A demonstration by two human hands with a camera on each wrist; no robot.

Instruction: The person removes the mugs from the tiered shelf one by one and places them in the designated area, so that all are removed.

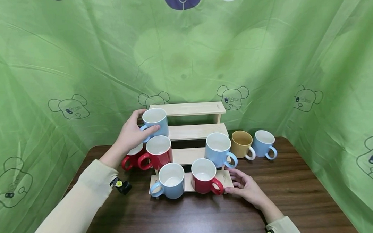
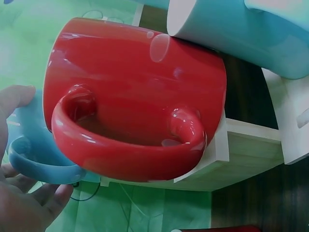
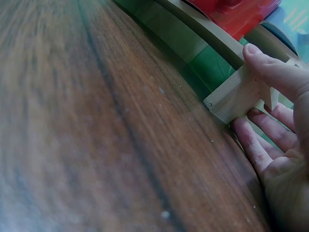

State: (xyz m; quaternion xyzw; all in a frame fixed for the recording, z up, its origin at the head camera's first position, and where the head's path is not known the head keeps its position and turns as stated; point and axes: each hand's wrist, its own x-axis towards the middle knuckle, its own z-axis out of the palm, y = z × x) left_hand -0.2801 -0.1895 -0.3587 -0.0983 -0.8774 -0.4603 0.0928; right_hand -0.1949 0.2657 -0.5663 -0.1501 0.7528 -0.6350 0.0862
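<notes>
Lt-blue mug (image 1: 160,122), wht inside, upright at L end of pale-wd 4-tier rack (image 1: 195,131).

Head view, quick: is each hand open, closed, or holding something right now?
Left hand: closed, holding a light-blue mug.
Right hand: closed, holding the wooden rack at its lowest step's right end.

Green cloth (image 1: 109,60) — printed with bear faces (image 1: 73,107) — hangs behind a dark wooden table (image 1: 197,216).

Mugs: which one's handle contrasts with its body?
The yellow mug, right of the wooden rack: its handle is white; every other handle matches its mug.
</notes>
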